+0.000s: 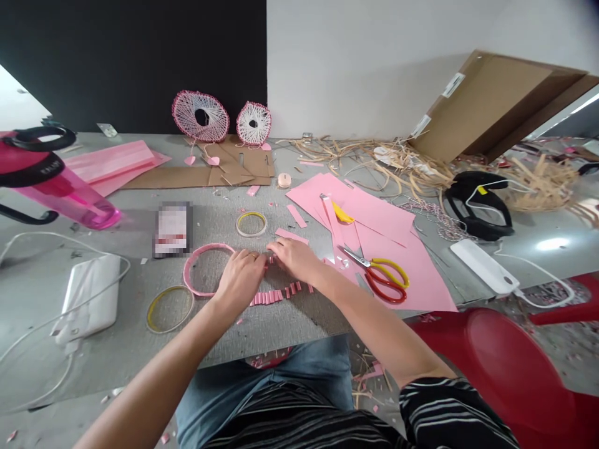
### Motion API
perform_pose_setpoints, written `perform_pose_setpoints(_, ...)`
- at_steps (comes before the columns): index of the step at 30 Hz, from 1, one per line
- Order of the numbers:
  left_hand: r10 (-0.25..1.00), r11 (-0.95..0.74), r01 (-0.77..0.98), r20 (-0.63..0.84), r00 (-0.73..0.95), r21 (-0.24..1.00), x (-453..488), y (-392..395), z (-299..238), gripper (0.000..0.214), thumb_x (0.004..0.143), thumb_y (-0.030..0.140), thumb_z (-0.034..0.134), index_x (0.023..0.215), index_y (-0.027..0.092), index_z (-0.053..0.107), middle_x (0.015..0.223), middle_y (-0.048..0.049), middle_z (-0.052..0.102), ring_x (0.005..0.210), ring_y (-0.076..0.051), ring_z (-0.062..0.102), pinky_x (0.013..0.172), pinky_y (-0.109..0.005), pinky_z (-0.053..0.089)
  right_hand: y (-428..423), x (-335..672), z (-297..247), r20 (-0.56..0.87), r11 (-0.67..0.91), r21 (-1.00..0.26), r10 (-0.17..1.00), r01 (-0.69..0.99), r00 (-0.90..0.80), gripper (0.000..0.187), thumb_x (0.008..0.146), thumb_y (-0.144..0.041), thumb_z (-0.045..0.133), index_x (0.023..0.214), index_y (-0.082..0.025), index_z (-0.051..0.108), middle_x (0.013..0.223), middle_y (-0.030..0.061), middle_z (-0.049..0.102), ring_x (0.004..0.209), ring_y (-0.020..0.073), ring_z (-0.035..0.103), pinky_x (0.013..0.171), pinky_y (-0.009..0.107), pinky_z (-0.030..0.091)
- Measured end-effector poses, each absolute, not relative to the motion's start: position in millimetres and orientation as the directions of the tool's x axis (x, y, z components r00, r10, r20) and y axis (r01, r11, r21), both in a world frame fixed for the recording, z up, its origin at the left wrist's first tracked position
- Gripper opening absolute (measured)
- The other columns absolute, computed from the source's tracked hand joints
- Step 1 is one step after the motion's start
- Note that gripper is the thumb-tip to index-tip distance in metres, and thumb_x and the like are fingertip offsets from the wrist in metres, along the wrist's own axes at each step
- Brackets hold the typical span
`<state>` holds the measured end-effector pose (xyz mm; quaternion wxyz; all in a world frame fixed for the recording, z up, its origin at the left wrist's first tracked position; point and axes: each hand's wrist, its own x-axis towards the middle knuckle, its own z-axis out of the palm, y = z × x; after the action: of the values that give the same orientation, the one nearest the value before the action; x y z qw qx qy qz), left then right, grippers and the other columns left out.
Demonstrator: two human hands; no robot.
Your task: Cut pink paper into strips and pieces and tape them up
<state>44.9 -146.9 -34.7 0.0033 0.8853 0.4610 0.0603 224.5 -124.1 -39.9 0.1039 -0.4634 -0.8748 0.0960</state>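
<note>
My left hand [241, 277] and my right hand [294, 257] meet at the middle of the grey table [290, 321], fingers curled together over small pink paper pieces. What they pinch is hidden between the fingertips. A curved row of several short pink paper strips [281, 294] lies just below both hands. A pink ring [206, 268] touches my left hand on its left side. A yellow ring [169, 308] lies further left, and a tape ring [251, 224] sits beyond the hands.
Red-and-yellow scissors [381, 274] lie on pink paper sheets [374, 237] to the right. A pink bottle [51, 181], power bank with cable [91, 296], two string-wrapped hoops [219, 118], cardboard [491, 103], straw [384, 156], black headset [477, 202], white charger [484, 265] and red stools [496, 368] surround the spot.
</note>
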Motion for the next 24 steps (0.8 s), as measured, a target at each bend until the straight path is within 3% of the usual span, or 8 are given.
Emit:
perform_pose_setpoints(5, 0.816, -0.577, 0.812, 0.105, 0.568, 0.087, 43.8, -146.6, -33.9, 0.021, 0.095, 0.015, 0.049, 0.098, 0.014, 0.070, 0.091, -0.0114, 0.075, 0.091, -0.029, 0.067, 0.083, -0.042, 0.049, -164.8, 262.0, -31.3, 0.240, 0.399, -0.487, 0.917, 0.777, -0.320, 0.015, 0.095, -0.009, 0.053, 0.099, -0.018, 0.064, 0.100, 0.0074, 0.069, 0.090, 0.0190, 0.066, 0.081, 0.031, 0.049)
perform_pose_setpoints(8, 0.812, -0.583, 0.801, 0.135, 0.568, 0.135, 31.9, -154.8, -29.1, 0.031, 0.097, 0.016, 0.044, 0.118, 0.017, 0.066, 0.098, -0.0097, 0.076, 0.094, -0.028, 0.069, 0.086, -0.042, 0.050, -197.7, 284.8, -43.0, 0.197, 0.265, -0.595, 0.963, 0.759, -0.182, 0.014, 0.091, -0.009, 0.055, 0.095, -0.020, 0.063, 0.093, 0.0050, 0.070, 0.082, 0.0183, 0.067, 0.072, 0.030, 0.051)
perform_pose_setpoints(10, 0.819, -0.573, 0.792, 0.185, 0.543, 0.212, 18.7, -165.9, -26.5, 0.035, 0.098, 0.021, 0.042, 0.124, 0.020, 0.065, 0.102, -0.0083, 0.076, 0.093, -0.026, 0.069, 0.084, -0.040, 0.051, -212.6, 292.5, -53.3, 0.166, 0.220, -0.603, 0.975, 0.767, -0.148, 0.013, 0.089, -0.010, 0.056, 0.092, -0.021, 0.062, 0.090, 0.0049, 0.070, 0.080, 0.0189, 0.068, 0.071, 0.030, 0.052)
perform_pose_setpoints(14, 0.887, -0.461, 0.840, 0.182, 0.425, 0.287, -4.1, -194.5, -29.6, 0.033, 0.098, 0.032, 0.042, 0.107, 0.023, 0.073, 0.099, -0.0070, 0.076, 0.087, -0.025, 0.071, 0.080, -0.038, 0.052, -220.3, 293.2, -62.6, 0.163, 0.200, -0.582, 0.978, 0.788, -0.128, 0.015, 0.087, -0.011, 0.053, 0.089, -0.022, 0.063, 0.090, 0.0052, 0.071, 0.081, 0.0194, 0.069, 0.073, 0.031, 0.054)
perform_pose_setpoints(18, 0.921, -0.385, 0.877, 0.184, 0.343, 0.289, -5.6, -213.2, -40.8, 0.033, 0.097, 0.035, 0.043, 0.103, 0.022, 0.073, 0.098, -0.0074, 0.077, 0.084, -0.025, 0.072, 0.077, -0.036, 0.053, -215.9, 284.9, -56.2, 0.170, 0.205, -0.593, 0.977, 0.779, -0.128, 0.016, 0.088, -0.012, 0.052, 0.090, -0.022, 0.064, 0.090, 0.0045, 0.072, 0.082, 0.0182, 0.069, 0.074, 0.030, 0.054)
perform_pose_setpoints(24, 0.921, -0.386, 0.883, 0.173, 0.350, 0.268, 3.7, -213.1, -47.7, 0.034, 0.097, 0.034, 0.044, 0.105, 0.018, 0.073, 0.099, -0.0115, 0.077, 0.089, -0.029, 0.072, 0.083, -0.042, 0.054, -210.7, 266.1, -54.7, 0.120, 0.216, -0.595, 0.976, 0.774, -0.180, 0.014, 0.090, -0.014, 0.055, 0.090, -0.020, 0.068, 0.096, 0.0072, 0.074, 0.087, 0.0203, 0.069, 0.078, 0.034, 0.055)
